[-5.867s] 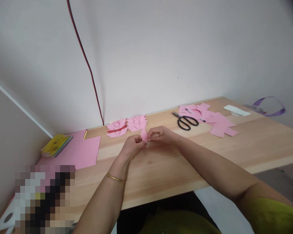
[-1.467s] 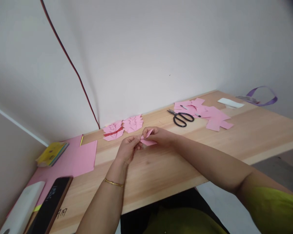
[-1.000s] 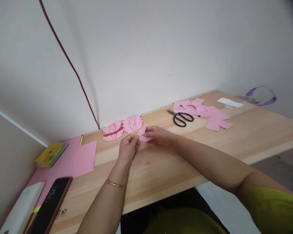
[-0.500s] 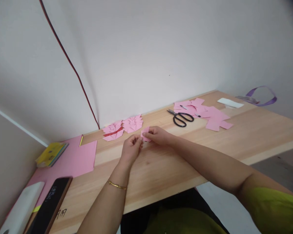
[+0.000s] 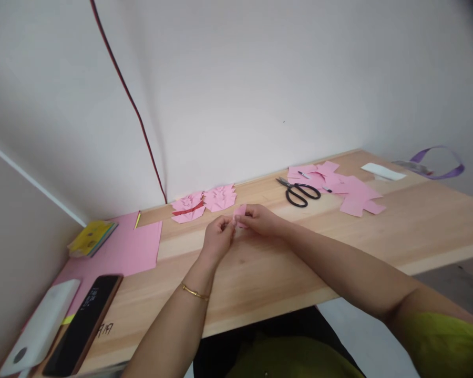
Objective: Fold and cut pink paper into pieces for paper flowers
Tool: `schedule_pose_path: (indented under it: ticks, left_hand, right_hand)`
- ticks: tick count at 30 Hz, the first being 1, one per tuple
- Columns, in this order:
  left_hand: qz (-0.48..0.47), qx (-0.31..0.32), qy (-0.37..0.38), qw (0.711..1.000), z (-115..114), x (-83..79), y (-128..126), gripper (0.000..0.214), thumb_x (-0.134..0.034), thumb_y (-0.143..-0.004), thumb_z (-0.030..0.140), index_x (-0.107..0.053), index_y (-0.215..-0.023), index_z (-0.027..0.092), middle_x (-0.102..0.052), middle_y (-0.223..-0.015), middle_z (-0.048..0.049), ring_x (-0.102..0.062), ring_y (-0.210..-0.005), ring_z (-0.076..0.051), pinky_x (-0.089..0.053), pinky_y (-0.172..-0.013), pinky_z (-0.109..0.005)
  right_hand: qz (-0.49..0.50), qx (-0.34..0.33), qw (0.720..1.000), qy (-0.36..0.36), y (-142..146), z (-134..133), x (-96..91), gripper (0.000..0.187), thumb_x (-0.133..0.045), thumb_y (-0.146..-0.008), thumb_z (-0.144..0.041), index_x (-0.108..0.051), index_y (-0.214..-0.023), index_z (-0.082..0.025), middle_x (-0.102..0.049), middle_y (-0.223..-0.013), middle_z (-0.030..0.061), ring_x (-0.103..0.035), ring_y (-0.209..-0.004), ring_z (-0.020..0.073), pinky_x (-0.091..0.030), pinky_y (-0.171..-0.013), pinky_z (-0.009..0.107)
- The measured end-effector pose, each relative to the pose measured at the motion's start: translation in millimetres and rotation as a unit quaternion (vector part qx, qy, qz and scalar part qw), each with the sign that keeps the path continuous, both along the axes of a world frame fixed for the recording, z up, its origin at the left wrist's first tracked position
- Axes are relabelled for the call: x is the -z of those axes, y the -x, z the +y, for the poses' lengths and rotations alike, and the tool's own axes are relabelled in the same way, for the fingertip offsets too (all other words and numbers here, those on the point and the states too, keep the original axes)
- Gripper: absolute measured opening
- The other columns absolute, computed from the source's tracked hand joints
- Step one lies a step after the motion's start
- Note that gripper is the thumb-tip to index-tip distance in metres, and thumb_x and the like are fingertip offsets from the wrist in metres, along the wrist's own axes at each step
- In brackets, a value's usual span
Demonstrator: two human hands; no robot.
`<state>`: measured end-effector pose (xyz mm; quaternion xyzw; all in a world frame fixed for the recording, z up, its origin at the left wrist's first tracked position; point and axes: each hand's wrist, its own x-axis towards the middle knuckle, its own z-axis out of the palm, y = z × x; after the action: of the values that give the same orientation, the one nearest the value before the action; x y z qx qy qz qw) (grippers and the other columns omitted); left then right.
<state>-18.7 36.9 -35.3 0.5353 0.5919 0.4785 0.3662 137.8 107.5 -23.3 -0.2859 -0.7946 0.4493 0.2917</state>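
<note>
The left hand (image 5: 218, 237) and the right hand (image 5: 261, 221) are close together over the table (image 5: 268, 278), and the fingers of both pinch one small pink paper (image 5: 240, 211) between them; behind lie folded pink pieces (image 5: 219, 198), and black-handled scissors (image 5: 292, 185) rest farther right, near pink scraps (image 5: 358, 193)

The lone head-worn view looked forward and down; it sat close, from above the table (image 5: 268, 273); the wall (image 5: 228, 84) filled its upper half.
</note>
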Motion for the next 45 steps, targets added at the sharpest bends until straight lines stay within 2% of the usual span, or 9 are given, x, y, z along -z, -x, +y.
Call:
schedule_pose_path:
  ticks: [6, 11, 14, 19, 23, 28, 31, 39, 45]
  left_hand:
    - [0.000, 0.028, -0.027, 0.999, -1, -2.9, -2, 0.017, -0.060, -0.076, 0.030, -0.067, -0.084, 0.017, -0.067, -0.074, -0.0025, -0.055, -0.062, -0.012, -0.040, -0.058, -0.023]
    - [-0.060, -0.016, 0.000, 0.998, -1, -2.4, -2, 0.018, -0.062, -0.072, 0.029, -0.067, -0.083, 0.015, -0.062, -0.065, 0.0002, -0.051, -0.055, -0.010, -0.039, -0.053, -0.022]
    - [-0.106, -0.046, 0.009, 0.993, -1, -0.5, -2, 0.013, -0.064, -0.068, 0.026, -0.063, -0.074, 0.015, -0.057, -0.060, 0.0021, -0.049, -0.052, -0.008, -0.040, -0.054, -0.021]
    - [-0.142, -0.064, -0.016, 0.988, 2, 4.8, -1, 0.012, -0.064, -0.067, 0.025, -0.060, -0.074, 0.015, -0.055, -0.059, 0.0028, -0.051, -0.055, -0.010, -0.043, -0.058, -0.023]
    - [-0.036, -0.105, -0.085, 0.990, -1, 1.7, 4, 0.010, -0.061, -0.068, 0.020, -0.063, -0.078, 0.017, -0.062, -0.070, 0.0003, -0.055, -0.065, -0.012, -0.044, -0.066, -0.025]
    - [0.059, -0.098, -0.182, 0.977, -6, -5.6, 6, 0.022, -0.051, -0.067, 0.006, -0.064, -0.079, 0.018, -0.065, -0.084, -0.0028, -0.059, -0.083, -0.016, -0.044, -0.079, -0.028]
    - [0.072, -0.089, -0.189, 0.975, -7, -5.4, 5, 0.024, -0.049, -0.067, 0.005, -0.064, -0.079, 0.019, -0.065, -0.084, -0.0029, -0.059, -0.083, -0.016, -0.044, -0.079, -0.029]
    - [0.080, -0.064, -0.126, 0.987, -9, -4.4, 3, 0.014, -0.055, -0.071, 0.013, -0.066, -0.078, 0.019, -0.065, -0.077, -0.0019, -0.057, -0.072, -0.015, -0.044, -0.071, -0.027]
    - [0.111, -0.060, -0.152, 0.980, -8, -2.8, 4, 0.019, -0.053, -0.069, 0.008, -0.066, -0.077, 0.020, -0.066, -0.078, -0.0022, -0.057, -0.074, -0.015, -0.044, -0.073, -0.028]
  right_hand:
    - [-0.008, -0.007, 1.000, 0.013, 1, -2, 2.3, 0.028, -0.052, -0.082, -0.038, -0.058, -0.066, -0.015, -0.056, -0.065, -0.0008, -0.049, -0.062, 0.0115, -0.035, -0.060, 0.023]
    - [-0.024, 0.036, 0.999, 0.018, 4, -2, 0.9, 0.028, -0.055, -0.080, -0.041, -0.057, -0.069, -0.016, -0.056, -0.065, -0.0012, -0.049, -0.063, 0.0121, -0.035, -0.060, 0.024]
    - [-0.021, 0.039, 0.999, 0.028, 3, 0, 2.3, 0.036, -0.046, -0.086, -0.048, -0.054, -0.070, -0.017, -0.055, -0.063, -0.0009, -0.052, -0.062, 0.0127, -0.038, -0.060, 0.025]
    - [0.054, 0.035, 0.995, 0.078, 5, 2, 8.4, 0.034, -0.052, -0.083, -0.050, -0.055, -0.094, -0.017, -0.061, -0.082, 0.0025, -0.059, -0.069, 0.0135, -0.047, -0.067, 0.027]
    - [0.116, 0.017, 0.993, 0.027, 7, 1, 12.1, 0.039, -0.067, -0.072, -0.042, -0.054, -0.100, -0.018, -0.058, -0.098, 0.0052, -0.059, -0.084, 0.0152, -0.048, -0.077, 0.030]
    - [0.135, 0.052, 0.971, -0.190, 5, 1, 8.9, 0.018, -0.064, -0.075, -0.027, -0.058, -0.090, -0.019, -0.057, -0.093, 0.0076, -0.054, -0.093, 0.0199, -0.046, -0.083, 0.037]
    - [0.127, 0.044, 0.959, -0.250, 4, 1, 7.1, 0.010, -0.061, -0.079, -0.025, -0.062, -0.087, -0.021, -0.056, -0.093, 0.0083, -0.053, -0.098, 0.0214, -0.045, -0.088, 0.039]
    - [0.075, 0.018, 0.964, -0.255, 3, 1, 6.6, 0.007, -0.058, -0.082, -0.025, -0.064, -0.082, -0.021, -0.061, -0.085, 0.0073, -0.055, -0.089, 0.0200, -0.045, -0.082, 0.035]
    - [0.040, 0.002, 0.976, -0.213, 5, -2, 7.1, 0.007, -0.055, -0.081, -0.023, -0.061, -0.078, -0.019, -0.062, -0.081, 0.0060, -0.057, -0.079, 0.0178, -0.044, -0.075, 0.031]
